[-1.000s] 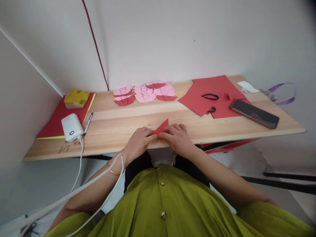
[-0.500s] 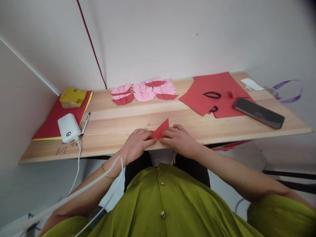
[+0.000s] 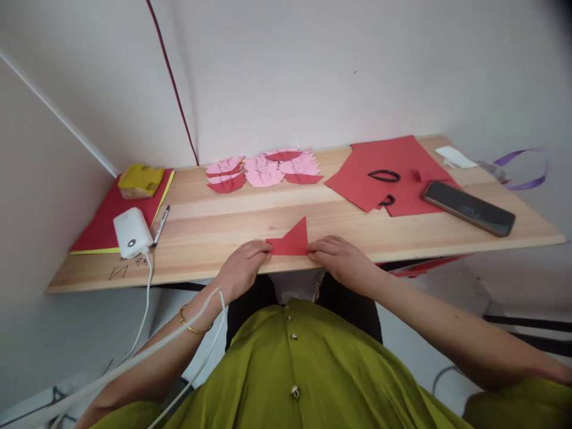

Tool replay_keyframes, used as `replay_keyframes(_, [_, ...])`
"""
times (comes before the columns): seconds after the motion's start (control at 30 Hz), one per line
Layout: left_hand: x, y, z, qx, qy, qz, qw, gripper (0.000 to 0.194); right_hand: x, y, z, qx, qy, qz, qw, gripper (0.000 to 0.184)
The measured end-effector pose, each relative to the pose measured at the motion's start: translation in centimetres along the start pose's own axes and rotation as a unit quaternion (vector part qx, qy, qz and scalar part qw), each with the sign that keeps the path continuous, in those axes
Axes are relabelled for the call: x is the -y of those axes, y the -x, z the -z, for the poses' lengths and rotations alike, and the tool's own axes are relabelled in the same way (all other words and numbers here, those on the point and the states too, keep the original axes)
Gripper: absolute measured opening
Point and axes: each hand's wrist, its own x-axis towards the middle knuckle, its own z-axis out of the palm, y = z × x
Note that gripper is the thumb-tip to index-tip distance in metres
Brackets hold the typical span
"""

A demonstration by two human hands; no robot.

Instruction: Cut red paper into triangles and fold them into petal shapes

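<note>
A small folded piece of red paper (image 3: 292,240) lies at the front edge of the wooden table, with one pointed corner rising toward the back. My left hand (image 3: 245,262) pinches its left end between thumb and fingers. At the right end, my right hand (image 3: 339,257) has its fingers closed on the paper's lower corner. The middle of the paper shows between both hands.
Folded pink and red paper pieces (image 3: 263,170) lie at the back. Red sheets (image 3: 402,158) with black-handled scissors (image 3: 384,175) and a phone (image 3: 469,207) are on the right. On the left are a power bank (image 3: 133,232) with cable, a marker (image 3: 161,226) and a yellow packet (image 3: 141,180).
My hands have moved apart, out to the two ends of the folded red paper, so more of it shows. The view has shifted slightly.
</note>
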Motion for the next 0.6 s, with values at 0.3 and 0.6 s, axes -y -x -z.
replay_keyframes(0.3, [-1.6, 0.0, 0.3, 0.018, -0.011, 0.026, 0.999, 0.022, 1.3, 0.2, 0.0, -0.092, -0.005, -0.105, 0.990, 0.034])
replay_keyframes(0.6, [-2.8, 0.2, -0.3, -0.016, -0.005, 0.030, 0.999, 0.021, 2.3, -0.1, -1.2, -0.071, -0.051, -0.046, 0.995, 0.019])
